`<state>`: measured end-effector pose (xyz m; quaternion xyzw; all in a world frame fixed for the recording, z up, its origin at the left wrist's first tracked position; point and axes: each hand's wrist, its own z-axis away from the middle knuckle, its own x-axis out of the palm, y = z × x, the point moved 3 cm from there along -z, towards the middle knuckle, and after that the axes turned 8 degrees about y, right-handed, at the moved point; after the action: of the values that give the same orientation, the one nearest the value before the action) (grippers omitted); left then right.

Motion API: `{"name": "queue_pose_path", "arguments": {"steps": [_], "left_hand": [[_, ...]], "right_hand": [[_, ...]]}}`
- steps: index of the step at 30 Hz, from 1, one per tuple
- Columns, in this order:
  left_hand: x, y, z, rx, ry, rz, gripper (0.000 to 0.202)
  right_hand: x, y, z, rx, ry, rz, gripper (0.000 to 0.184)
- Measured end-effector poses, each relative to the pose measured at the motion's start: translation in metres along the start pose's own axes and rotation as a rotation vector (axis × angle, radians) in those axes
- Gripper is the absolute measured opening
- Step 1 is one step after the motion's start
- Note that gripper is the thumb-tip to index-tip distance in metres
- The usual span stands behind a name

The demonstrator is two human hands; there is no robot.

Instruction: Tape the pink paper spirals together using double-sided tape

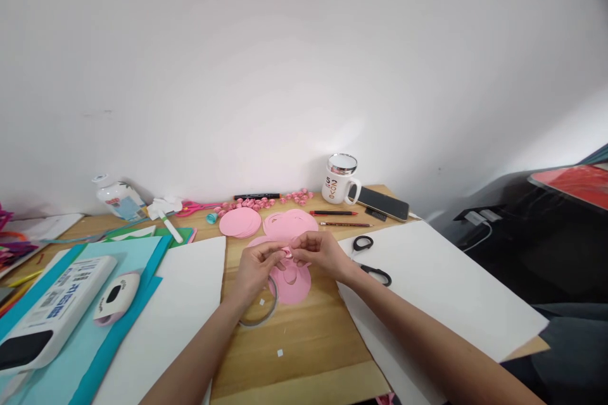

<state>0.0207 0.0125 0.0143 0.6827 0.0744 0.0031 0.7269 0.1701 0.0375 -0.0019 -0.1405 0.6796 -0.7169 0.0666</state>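
Note:
My left hand [256, 264] and my right hand [319, 251] meet over the middle of the wooden table [304, 342]. Both pinch a thin pink paper strip [287, 254], which curls between the fingertips. A loose loop of the same strip hangs down onto a pink paper circle [292, 285] lying under the hands. More pink paper circles [240, 222] lie just beyond, one cut into a spiral [291, 223]. A row of small rolled pink paper roses [266, 202] sits near the wall.
Black-handled scissors [373, 259] rest on a white sheet [437, 285] right of my hands. A white mug [338, 179], phone [382, 204], pencils [339, 218] and marker [256, 196] lie behind. A tape ring [263, 310], blue paper [95, 304], a paper punch [115, 297] and a white box [52, 310] lie left.

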Motion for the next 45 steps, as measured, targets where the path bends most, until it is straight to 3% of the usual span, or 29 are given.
{"name": "queue_pose_path", "arguments": {"steps": [5,11,23,38,45], "left_hand": [[-0.002,-0.006,-0.004,-0.034,-0.021,-0.044,0.025],[-0.002,-0.002,-0.003,0.033,-0.003,-0.051,0.018],[-0.002,0.005,0.002,0.451,-0.054,-0.346,0.020],[-0.002,-0.002,0.000,0.463,-0.083,-0.359,0.021],[-0.002,-0.001,0.000,0.430,-0.087,-0.340,0.020]], "right_hand": [[0.002,0.007,-0.002,-0.030,-0.031,-0.063,0.033],[0.002,0.010,0.000,-0.069,0.052,-0.068,0.030],[0.000,0.011,0.006,-0.059,0.082,0.091,0.026],[-0.002,0.010,0.008,-0.161,0.044,0.132,0.008],[-0.002,0.005,0.010,-0.163,0.024,0.187,0.009]]}}
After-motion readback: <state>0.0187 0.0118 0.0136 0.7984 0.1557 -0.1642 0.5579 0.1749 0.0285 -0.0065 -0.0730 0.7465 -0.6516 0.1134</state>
